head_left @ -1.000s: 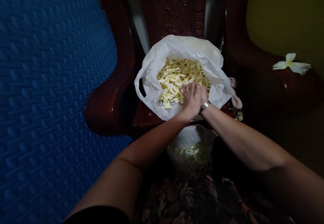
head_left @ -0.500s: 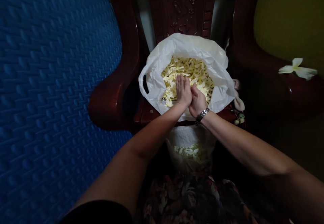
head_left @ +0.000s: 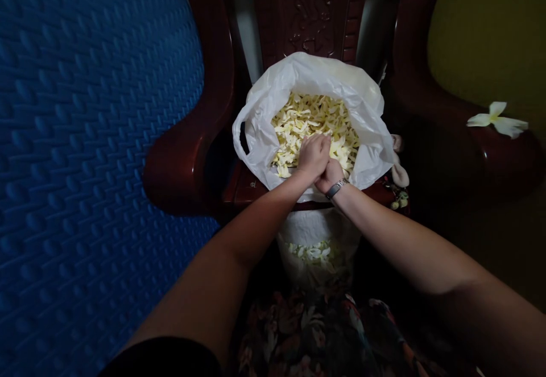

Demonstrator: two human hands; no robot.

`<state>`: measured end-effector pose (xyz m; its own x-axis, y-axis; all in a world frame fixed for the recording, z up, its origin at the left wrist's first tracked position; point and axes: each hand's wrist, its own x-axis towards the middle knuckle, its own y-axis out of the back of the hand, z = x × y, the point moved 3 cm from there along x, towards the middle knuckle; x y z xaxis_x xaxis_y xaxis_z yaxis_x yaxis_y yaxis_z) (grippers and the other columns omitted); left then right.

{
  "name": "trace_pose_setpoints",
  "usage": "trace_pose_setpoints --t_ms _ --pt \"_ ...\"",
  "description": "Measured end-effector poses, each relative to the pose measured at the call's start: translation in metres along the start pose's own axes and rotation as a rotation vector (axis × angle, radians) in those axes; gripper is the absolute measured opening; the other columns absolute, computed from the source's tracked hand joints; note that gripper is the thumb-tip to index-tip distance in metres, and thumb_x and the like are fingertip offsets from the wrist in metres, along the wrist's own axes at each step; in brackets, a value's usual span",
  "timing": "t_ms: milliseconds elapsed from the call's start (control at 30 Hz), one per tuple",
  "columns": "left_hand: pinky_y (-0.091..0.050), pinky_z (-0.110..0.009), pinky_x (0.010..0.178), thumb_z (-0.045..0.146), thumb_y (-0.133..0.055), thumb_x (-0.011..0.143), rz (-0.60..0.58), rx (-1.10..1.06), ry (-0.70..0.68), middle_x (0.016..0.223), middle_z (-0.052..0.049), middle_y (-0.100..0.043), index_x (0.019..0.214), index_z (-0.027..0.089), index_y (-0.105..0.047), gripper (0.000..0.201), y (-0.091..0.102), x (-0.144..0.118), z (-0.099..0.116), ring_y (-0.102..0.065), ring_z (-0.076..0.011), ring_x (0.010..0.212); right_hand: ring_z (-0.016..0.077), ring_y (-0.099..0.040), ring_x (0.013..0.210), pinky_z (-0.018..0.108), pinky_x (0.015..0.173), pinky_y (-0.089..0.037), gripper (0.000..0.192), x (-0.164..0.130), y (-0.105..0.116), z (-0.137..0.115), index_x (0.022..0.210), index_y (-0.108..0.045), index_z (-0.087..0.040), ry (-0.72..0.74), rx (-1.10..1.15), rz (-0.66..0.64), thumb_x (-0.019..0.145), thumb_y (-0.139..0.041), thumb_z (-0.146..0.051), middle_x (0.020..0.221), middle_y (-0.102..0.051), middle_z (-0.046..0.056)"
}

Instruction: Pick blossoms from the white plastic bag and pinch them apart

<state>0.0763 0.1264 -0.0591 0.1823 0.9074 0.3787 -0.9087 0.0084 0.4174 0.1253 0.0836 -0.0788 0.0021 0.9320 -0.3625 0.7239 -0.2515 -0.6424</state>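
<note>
A white plastic bag (head_left: 273, 101) stands open on the seat of a dark red wooden chair (head_left: 187, 155) and is full of pale yellow flower petals (head_left: 309, 118). Both my hands are inside the bag's near side. My left hand (head_left: 313, 155) lies on the petals with its fingers curled into them. My right hand (head_left: 330, 173), with a metal watch (head_left: 336, 188) on the wrist, is pressed against the left from below and is partly hidden by it. A smaller white bag (head_left: 313, 232) holding a few petals rests on my lap.
A blue textured mat (head_left: 85, 155) fills the left. A white and yellow flower (head_left: 497, 120) lies on the right chair arm. A small cloth item (head_left: 398, 175) sits beside the bag. Flowered fabric (head_left: 315, 331) covers my lap.
My left hand went from flat on the petals to curled into them. My right hand drew back and tucked under the left. The view shifted slightly.
</note>
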Motion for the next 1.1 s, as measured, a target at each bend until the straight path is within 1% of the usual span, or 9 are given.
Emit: trace_pose_setpoints --t_ms 100,167,300,433,567,667,800,967,1100 --pt "-0.052 -0.037 0.089 0.045 -0.045 0.102 -0.044 -0.028 -0.027 0.087 -0.009 -0.071 0.082 0.017 -0.067 0.041 0.006 -0.006 0.006 -0.066 -0.0229 0.089 0.0131 -0.067 0.071 0.024 0.069 -0.062 0.020 0.003 0.007 -0.007 0.091 -0.063 -0.019 -0.087 -0.022 0.070 0.091 -0.046 -0.010 0.072 -0.069 -0.001" --pt "-0.052 -0.032 0.079 0.046 -0.048 0.100 -0.055 -0.091 -0.041 0.080 -0.006 -0.067 0.080 0.017 -0.065 0.040 0.017 -0.010 0.009 -0.063 -0.0195 0.081 0.0126 -0.064 0.062 0.024 0.062 -0.062 0.017 0.000 0.010 -0.017 0.088 -0.062 -0.018 -0.115 -0.022 0.080 0.090 -0.049 -0.008 0.069 -0.066 -0.001" --pt "-0.051 -0.028 0.080 0.038 -0.055 0.097 -0.044 -0.217 -0.015 0.088 -0.005 -0.069 0.094 0.016 -0.069 0.026 0.048 -0.017 0.013 -0.065 -0.0171 0.086 0.0138 -0.065 0.060 0.029 0.063 -0.064 0.012 -0.011 0.013 -0.040 0.089 -0.061 -0.017 -0.157 0.020 0.040 0.093 -0.052 -0.011 0.069 -0.065 0.001" --pt "-0.050 -0.027 0.077 0.029 -0.070 0.084 -0.115 -0.098 -0.108 0.102 -0.008 -0.069 0.099 0.015 -0.073 0.021 0.072 -0.032 0.017 -0.064 -0.0182 0.096 0.0148 -0.068 0.069 0.032 0.068 -0.066 0.012 -0.023 0.016 -0.050 0.092 -0.063 -0.018 -0.154 0.039 -0.004 0.093 -0.053 -0.010 0.075 -0.068 0.003" --pt "-0.051 -0.028 0.076 0.028 -0.077 0.079 -0.179 -0.043 -0.154 0.100 -0.007 -0.067 0.114 0.016 -0.074 0.037 0.081 -0.048 0.022 -0.060 -0.0152 0.083 0.0171 -0.069 0.076 0.032 0.063 -0.065 0.013 -0.031 0.015 -0.048 0.093 -0.067 -0.017 -0.077 -0.029 -0.059 0.092 -0.055 -0.011 0.080 -0.071 0.003" --pt "-0.052 -0.030 0.082 0.027 -0.074 0.084 -0.225 -0.064 -0.153 0.097 -0.007 -0.070 0.107 0.017 -0.078 0.026 0.080 -0.057 0.028 -0.060 -0.0146 0.081 0.0168 -0.069 0.075 0.028 0.058 -0.062 0.011 -0.037 0.011 -0.044 0.092 -0.068 -0.017 -0.049 -0.068 -0.114 0.092 -0.057 -0.015 0.082 -0.071 0.003" --pt "-0.053 -0.031 0.084 0.025 -0.070 0.085 -0.180 -0.162 -0.034 0.096 -0.008 -0.074 0.088 0.015 -0.076 0.012 0.080 -0.057 0.031 -0.066 -0.0166 0.087 0.0147 -0.067 0.071 0.026 0.062 -0.061 0.007 -0.045 0.004 -0.041 0.095 -0.065 -0.019 -0.036 -0.070 -0.190 0.088 -0.065 -0.017 0.081 -0.071 0.001" --pt "-0.050 -0.026 0.067 0.028 -0.075 0.077 -0.139 -0.281 0.137 0.079 -0.003 -0.071 0.081 0.014 -0.073 0.015 0.091 -0.049 0.033 -0.061 -0.0121 0.068 0.0131 -0.070 0.073 0.030 0.072 -0.066 0.022 -0.050 0.004 -0.045 0.098 -0.059 -0.022 -0.044 -0.107 -0.219 0.083 -0.069 -0.009 0.081 -0.072 -0.003" --pt "-0.045 -0.025 0.059 0.027 -0.077 0.074 -0.146 -0.425 0.242 0.069 0.000 -0.066 0.079 0.015 -0.071 0.014 0.098 -0.045 0.031 -0.055 -0.0095 0.058 0.0146 -0.072 0.069 0.028 0.066 -0.066 0.013 -0.050 0.005 -0.047 0.087 -0.059 -0.018 -0.116 -0.186 -0.300 0.085 -0.068 -0.008 0.080 -0.073 0.001"
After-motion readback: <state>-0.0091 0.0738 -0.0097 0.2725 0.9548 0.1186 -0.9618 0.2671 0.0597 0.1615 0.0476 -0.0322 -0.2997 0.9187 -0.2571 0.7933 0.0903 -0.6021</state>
